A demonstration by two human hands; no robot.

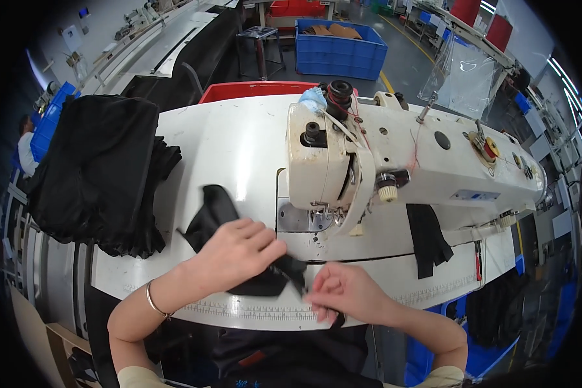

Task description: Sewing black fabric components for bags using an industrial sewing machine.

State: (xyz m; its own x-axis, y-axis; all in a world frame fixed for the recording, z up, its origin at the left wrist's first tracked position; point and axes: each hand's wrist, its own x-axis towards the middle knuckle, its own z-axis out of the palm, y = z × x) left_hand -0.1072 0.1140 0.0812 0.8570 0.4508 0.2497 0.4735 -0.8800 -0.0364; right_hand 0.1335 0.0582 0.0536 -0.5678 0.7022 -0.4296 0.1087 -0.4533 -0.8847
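Note:
A piece of black fabric [215, 208] lies bunched on the white table in front of the sewing machine [362, 149]. Over its middle, my left hand [242, 251] is closed on it, a metal bangle on the wrist. At the fabric's right end, my right hand [343, 292] pinches a narrow dark part of it near the table's front edge. Motion smears the cloth between the hands, so its shape is unclear. The needle and presser foot [323, 216] stand just beyond my hands, apart from the cloth.
A tall stack of black fabric pieces [97, 168] covers the table's left side. Black strips [428, 242] lie under the machine arm, left of a red-handled tool [478, 262]. Beyond the table are a red bin [258, 90] and a blue crate [339, 55]. A person [27, 145] is far left.

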